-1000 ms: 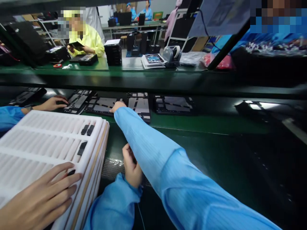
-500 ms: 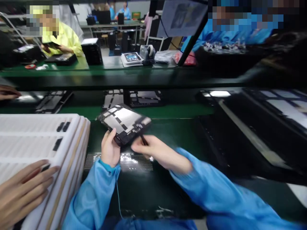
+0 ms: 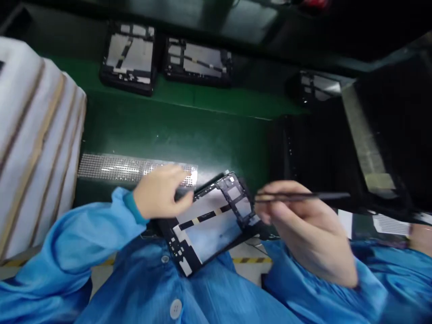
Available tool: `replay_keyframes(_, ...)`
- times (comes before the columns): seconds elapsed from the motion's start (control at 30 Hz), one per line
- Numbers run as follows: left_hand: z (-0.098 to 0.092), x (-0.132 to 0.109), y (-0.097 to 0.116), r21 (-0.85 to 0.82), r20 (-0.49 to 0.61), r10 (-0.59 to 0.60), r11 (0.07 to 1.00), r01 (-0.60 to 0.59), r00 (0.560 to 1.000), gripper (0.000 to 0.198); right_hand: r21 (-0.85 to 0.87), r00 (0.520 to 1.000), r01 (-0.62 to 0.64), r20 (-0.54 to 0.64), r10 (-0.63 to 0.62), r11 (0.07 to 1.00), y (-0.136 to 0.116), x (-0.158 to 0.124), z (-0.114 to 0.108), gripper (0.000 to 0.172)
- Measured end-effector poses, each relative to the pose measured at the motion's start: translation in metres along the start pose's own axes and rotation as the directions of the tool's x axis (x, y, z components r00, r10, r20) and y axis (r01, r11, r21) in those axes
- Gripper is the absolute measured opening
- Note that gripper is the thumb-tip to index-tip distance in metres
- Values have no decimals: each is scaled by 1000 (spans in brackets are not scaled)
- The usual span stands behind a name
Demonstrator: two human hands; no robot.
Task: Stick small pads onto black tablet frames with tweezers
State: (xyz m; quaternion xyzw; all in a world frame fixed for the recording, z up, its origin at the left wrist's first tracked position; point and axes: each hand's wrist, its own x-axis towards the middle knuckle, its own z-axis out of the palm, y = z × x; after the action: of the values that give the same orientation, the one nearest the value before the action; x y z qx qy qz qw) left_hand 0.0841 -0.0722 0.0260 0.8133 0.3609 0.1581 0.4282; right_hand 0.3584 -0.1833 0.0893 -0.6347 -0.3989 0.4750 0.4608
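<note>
An opened tablet, with silver battery panels and black tape strips, lies at an angle by the table's front edge, close to my body. My left hand is beside its upper left edge, fingers stretched over a strip of small shiny dots. The thumb is apart from the fingers, near the tablet; I see nothing held there. Dark tweezers are pinched in my right hand, at the tablet's right end, their long end pointing right. Whether this hand also touches the tablet I cannot tell.
Two open tablets lie at the back on the green table; another device is further right. Stacked white foam trays stand at left. Large black trays or cases fill the right. A blue sleeve shows at lower right.
My view has tipped downward. The tablet has come from above the table to near my body. My left hand has let go of it; my right hand still holds the dark tool.
</note>
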Motion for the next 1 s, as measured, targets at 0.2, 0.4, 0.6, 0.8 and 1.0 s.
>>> replay_keyframes(0.2, -17, 29, -46, 253, 123, 23, 966, -54, 992, 40, -323, 884, 402, 383, -270, 857, 37, 83, 50, 14)
replay_keyframes(0.4, -11, 30, -57, 375, 198, 87, 914, -157, 976, 42, -350, 864, 382, 464, -196, 855, 55, 90, 50, 15)
replay_keyframes(0.6, -16, 32, -50, 460, 220, 96, 867, -190, 971, 43, -372, 880, 385, 424, -214, 845, 53, 85, 53, 15)
replay_keyframes(0.8, -13, 34, -49, 539, 237, 104, 813, -220, 966, 48, -361, 886, 350, 427, -181, 864, 44, 84, 50, 9)
replay_keyframes(1.0, -15, 34, -44, 550, 262, 74, 807, -212, 962, 52, -177, 975, 195, 143, -171, 965, 52, 5, 78, 13)
